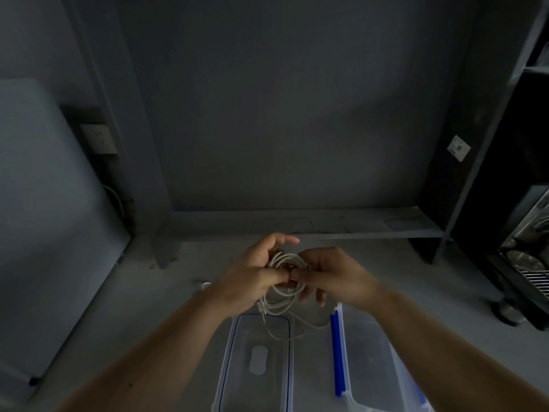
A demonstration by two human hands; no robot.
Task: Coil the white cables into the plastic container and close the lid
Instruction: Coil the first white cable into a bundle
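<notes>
A white cable [285,264] is wound in loops between my two hands, held above the floor. My left hand [255,272] grips the left side of the coil with fingers curled over it. My right hand [332,275] pinches the coil's right side. Loose strands of the cable hang down toward the clear plastic container [231,361], which stands open just below my hands. Its clear lid [371,352] with a blue clip [337,352] lies to the container's right. A bit of another white cable [205,285] peeks out left of my left wrist.
The grey floor stretches ahead to a dark wall with a low ledge [297,227]. A dark shelf unit with a wire rack [528,263] stands at the right. A pale panel [38,218] leans at the left below a wall socket [99,138].
</notes>
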